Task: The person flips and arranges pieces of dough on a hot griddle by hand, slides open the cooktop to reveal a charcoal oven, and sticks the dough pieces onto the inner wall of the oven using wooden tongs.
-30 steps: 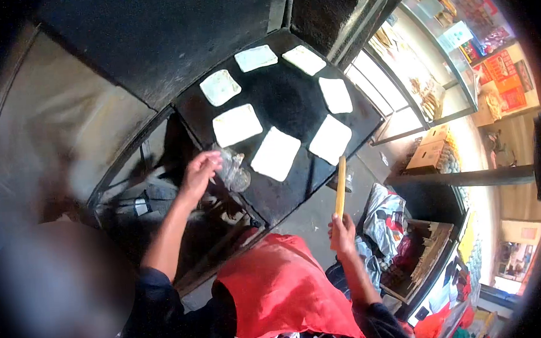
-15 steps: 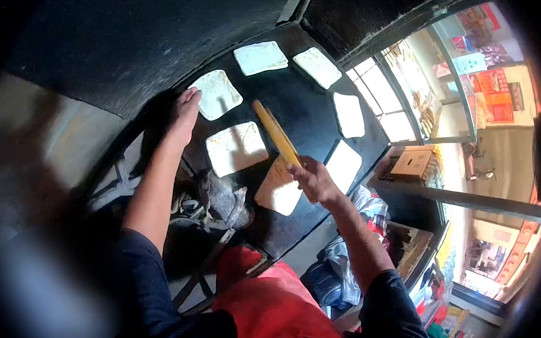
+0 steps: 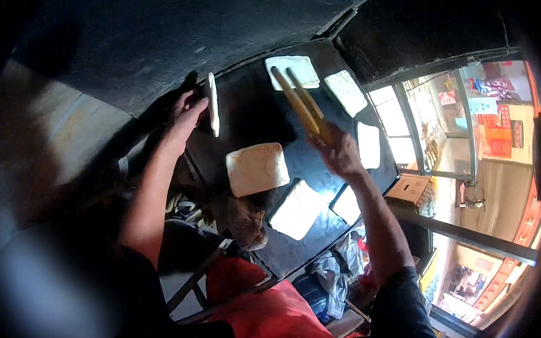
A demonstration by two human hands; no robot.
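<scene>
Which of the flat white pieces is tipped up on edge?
The piece at the left hand: only it shows as a thin upright strip; the other six lie flat.

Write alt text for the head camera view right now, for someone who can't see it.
A person's left hand is at a pale flatbread, seen edge-on above a dark griddle, while the right hand holds wooden tongs. Six more flatbreads lie flat on the griddle, and red cloth shows below.

one view, head-worn — facing forward and down
</scene>
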